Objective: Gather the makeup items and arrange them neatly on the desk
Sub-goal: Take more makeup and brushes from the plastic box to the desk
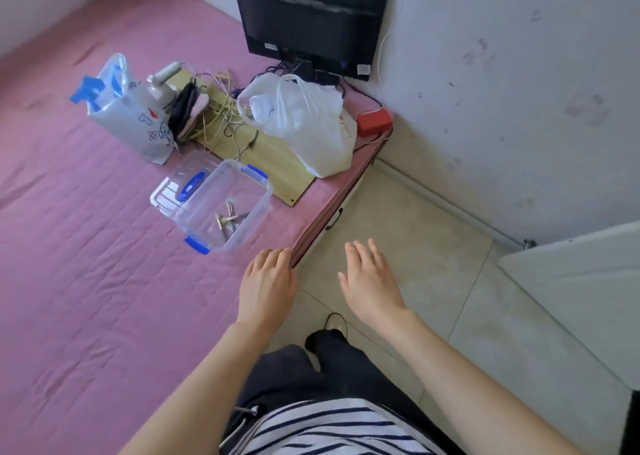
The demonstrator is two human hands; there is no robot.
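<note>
A clear plastic box (258, 186) with blue latches sits on the pink bed (86, 264) near its edge. Several small makeup brushes (228, 217) lie inside it. Its clear lid (173, 184) with a blue handle lies just behind the box to the left. My left hand (266, 283) hovers flat over the bed's edge, a short way in front of the box, holding nothing. My right hand (369, 281) is stretched out flat over the tiled floor, fingers straight, also holding nothing.
A wooden board (273, 164) on the bed carries a white plastic bag (304, 122), tangled cords (221, 115) and dark pads. A clear bag with blue parts (117, 108), a red box (374, 122) and a black monitor (311, 22) stand behind. A white surface (581, 271) is at right.
</note>
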